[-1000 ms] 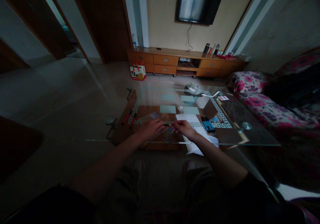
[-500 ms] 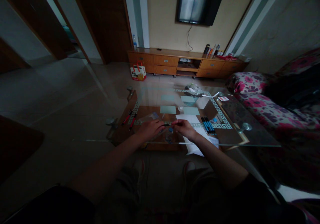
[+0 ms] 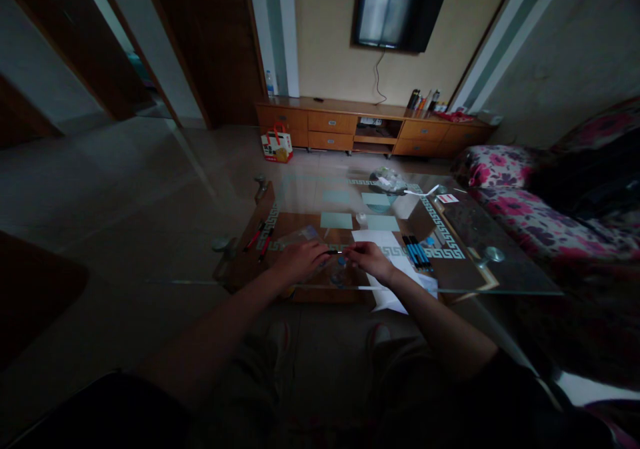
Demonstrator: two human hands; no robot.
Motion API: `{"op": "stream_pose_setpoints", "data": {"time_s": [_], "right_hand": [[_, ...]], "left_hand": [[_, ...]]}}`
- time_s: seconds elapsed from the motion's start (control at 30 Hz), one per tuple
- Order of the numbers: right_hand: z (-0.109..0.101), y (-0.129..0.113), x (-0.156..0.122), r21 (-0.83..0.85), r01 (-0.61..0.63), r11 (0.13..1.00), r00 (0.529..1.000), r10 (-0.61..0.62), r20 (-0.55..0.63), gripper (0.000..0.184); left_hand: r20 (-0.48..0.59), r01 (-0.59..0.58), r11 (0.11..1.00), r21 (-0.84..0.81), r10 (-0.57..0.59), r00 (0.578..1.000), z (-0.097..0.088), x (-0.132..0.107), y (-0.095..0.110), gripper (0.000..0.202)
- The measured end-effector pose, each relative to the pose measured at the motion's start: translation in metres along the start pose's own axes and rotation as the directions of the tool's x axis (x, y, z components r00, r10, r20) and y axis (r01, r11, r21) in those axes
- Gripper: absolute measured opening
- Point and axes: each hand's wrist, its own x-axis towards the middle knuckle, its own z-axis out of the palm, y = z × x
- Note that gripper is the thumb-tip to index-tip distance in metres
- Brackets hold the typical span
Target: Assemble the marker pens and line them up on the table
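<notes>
Over the near edge of the glass table, my left hand (image 3: 303, 260) is closed around a slim dark pen (image 3: 333, 252), mostly hidden by the fingers. A short pale piece shows at its right end. My right hand (image 3: 369, 260) is pinched at that end; whether it grips the pen itself or a small part of it is too dark to tell. Under my right hand and forearm lies a white paper sheet (image 3: 387, 282). Several blue-and-black pens (image 3: 416, 252) lie in a row to the right. Red-and-black pens (image 3: 256, 237) rest on the left.
The glass table (image 3: 505, 262) has a patterned border and a brown lower shelf. A clear plastic bag (image 3: 389, 180) and a red-and-white card (image 3: 447, 197) are toward its far right. A floral sofa (image 3: 525, 219) stands right, and a paper bag (image 3: 277, 145) sits by the TV cabinet (image 3: 330, 122).
The hands have parted very slightly, the right one shifting a little to the right. More of the pale piece shows between the fingers.
</notes>
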Motion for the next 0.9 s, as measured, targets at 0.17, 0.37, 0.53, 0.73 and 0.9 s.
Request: {"op": "stream_pose_setpoints", "data": {"time_s": [0.17, 0.37, 0.53, 0.73, 0.9], "right_hand": [[-0.006, 0.0, 0.002, -0.017, 0.026, 1.0, 0.999, -0.026, -0.031, 0.031], [-0.043, -0.002, -0.002, -0.571, 0.105, 0.815, 0.968, -0.215, -0.129, 0.02], [-0.061, -0.009, -0.013, -0.906, 0.056, 0.42, 0.987, -0.161, -0.014, 0.015], [-0.054, -0.018, -0.016, -0.954, 0.066, 0.292, 0.994, -0.103, 0.038, 0.018], [-0.05, -0.016, -0.015, -0.949, 0.08, 0.306, 0.995, -0.077, 0.059, 0.018]], "left_hand": [[0.005, 0.003, 1.0, -0.006, -0.003, 1.0, 0.0, -0.001, -0.001, 0.035], [-0.003, 0.024, 1.0, -0.005, -0.024, 1.0, 0.002, -0.003, -0.005, 0.034], [-0.002, 0.018, 1.0, -0.013, -0.018, 1.0, 0.003, -0.002, -0.005, 0.036], [0.02, -0.004, 1.0, -0.011, 0.004, 1.0, 0.002, -0.001, -0.003, 0.035], [0.035, 0.012, 1.0, -0.003, -0.012, 0.999, 0.001, -0.004, -0.005, 0.034]]}}
